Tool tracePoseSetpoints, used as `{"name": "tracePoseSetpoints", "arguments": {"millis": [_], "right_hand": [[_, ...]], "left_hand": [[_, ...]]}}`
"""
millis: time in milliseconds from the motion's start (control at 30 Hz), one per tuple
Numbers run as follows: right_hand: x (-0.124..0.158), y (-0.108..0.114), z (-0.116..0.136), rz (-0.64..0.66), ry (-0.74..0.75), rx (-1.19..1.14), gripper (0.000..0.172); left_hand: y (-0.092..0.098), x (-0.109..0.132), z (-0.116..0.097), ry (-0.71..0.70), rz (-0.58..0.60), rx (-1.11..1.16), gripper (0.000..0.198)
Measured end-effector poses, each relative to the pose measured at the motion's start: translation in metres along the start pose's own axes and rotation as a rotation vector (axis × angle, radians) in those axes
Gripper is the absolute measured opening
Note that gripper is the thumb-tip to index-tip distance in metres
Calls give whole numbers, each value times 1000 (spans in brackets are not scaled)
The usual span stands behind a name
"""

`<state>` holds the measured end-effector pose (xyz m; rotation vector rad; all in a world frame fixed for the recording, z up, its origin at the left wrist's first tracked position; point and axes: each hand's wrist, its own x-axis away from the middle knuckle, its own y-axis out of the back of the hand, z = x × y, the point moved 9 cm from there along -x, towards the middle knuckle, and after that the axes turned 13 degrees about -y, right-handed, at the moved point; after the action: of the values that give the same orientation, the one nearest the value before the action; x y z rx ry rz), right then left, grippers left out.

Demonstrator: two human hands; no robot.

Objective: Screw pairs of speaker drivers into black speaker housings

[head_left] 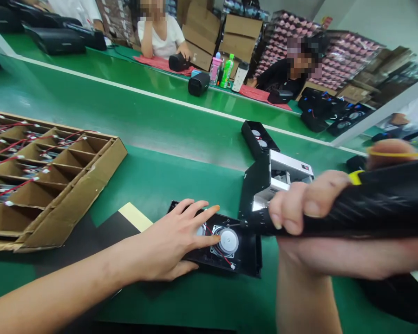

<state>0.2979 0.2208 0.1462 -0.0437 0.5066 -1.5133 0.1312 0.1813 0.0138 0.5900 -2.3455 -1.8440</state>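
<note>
A black speaker housing (245, 259) lies on the green bench, with round speaker drivers (229, 241) set in it and a thin red wire ending in a white plug. My left hand (183, 232) rests over its left part, fingers spread, partly covering one driver. Wrapped in my right hand (310, 208) is a black electric screwdriver (376, 199), held level with its bit pointing left. The tip reaches the housing near the upper edge of the right driver; a screw there is too small to make out. Behind the tip stands a silver and black boxy device (264, 181).
On the left, a cardboard divider box (76, 204) holds parts with red wires. Another housing (259, 139) lies behind the device. Across the bench sit people (163, 37) with black speakers (198, 83) and bottles (227, 72). Stacked cartons (240, 39) stand behind them.
</note>
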Motion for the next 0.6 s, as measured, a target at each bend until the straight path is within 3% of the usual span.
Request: {"name": "tracePoseSetpoints", "arguments": {"millis": [133,267,600], "right_hand": [[-4,-25,-42,22,0,-61,53],[-4,-19,-69,20,-18,-36,61],[-5,-11,-87,-11,-107,41,73]], "left_hand": [[-1,-1,1,-10,-5,6,69],[-2,-2,3,-11,17,5,65],[-1,-3,3,-13,20,-7,67]]}}
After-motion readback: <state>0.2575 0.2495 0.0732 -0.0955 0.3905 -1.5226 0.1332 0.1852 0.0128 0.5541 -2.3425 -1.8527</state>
